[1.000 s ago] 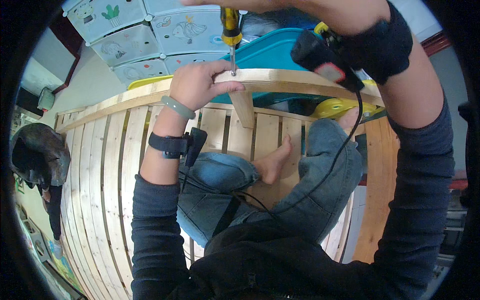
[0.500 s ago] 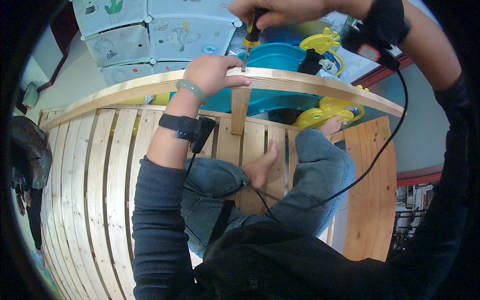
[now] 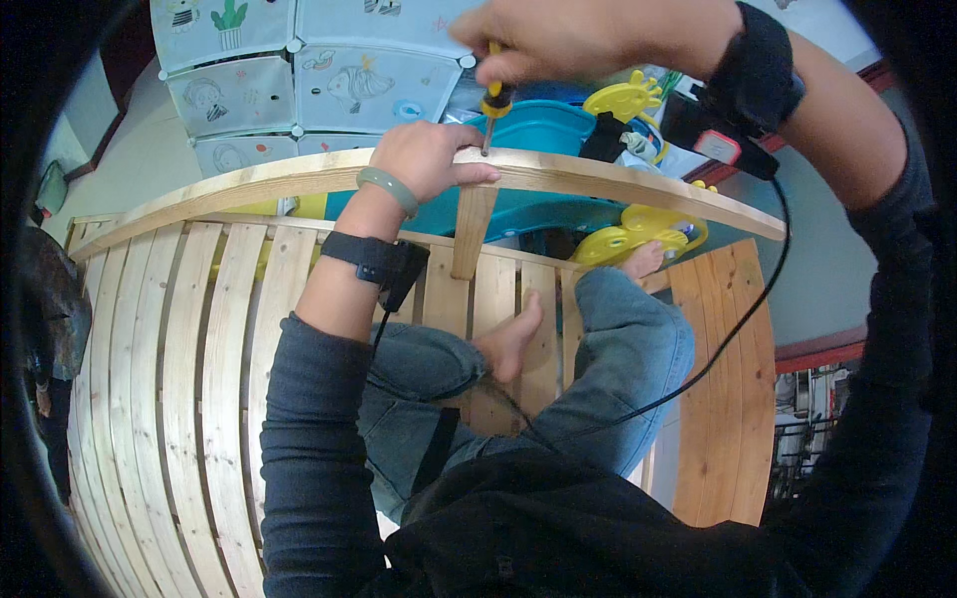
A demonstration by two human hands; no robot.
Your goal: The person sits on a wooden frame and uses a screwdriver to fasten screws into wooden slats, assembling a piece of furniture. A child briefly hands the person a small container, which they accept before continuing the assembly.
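Note:
My right hand [image 3: 588,42] is closed around a screwdriver [image 3: 495,100] with a black and yellow handle. It stands nearly upright, its shaft tip at the top edge of a long wooden rail [image 3: 598,177]. A short wooden post [image 3: 473,231] sits under the rail just below that spot. With my left hand [image 3: 427,159] I grip the rail beside the screwdriver tip, thumb on the near face and fingers over the top. The screw head, if there is one, is too small to make out.
I sit on a slatted wooden bed frame [image 3: 224,359]. Beyond the rail are pale printed storage cubes [image 3: 229,95] and a blue and yellow plastic slide [image 3: 543,130]. A wooden panel [image 3: 723,379] lies at the right. A black cable [image 3: 743,324] hangs from my right wrist across my legs.
My right hand has turned on the screwdriver handle, its wrist tilting. The view has shifted slightly, so the rail appears a little lower. My left hand keeps its hold on the rail.

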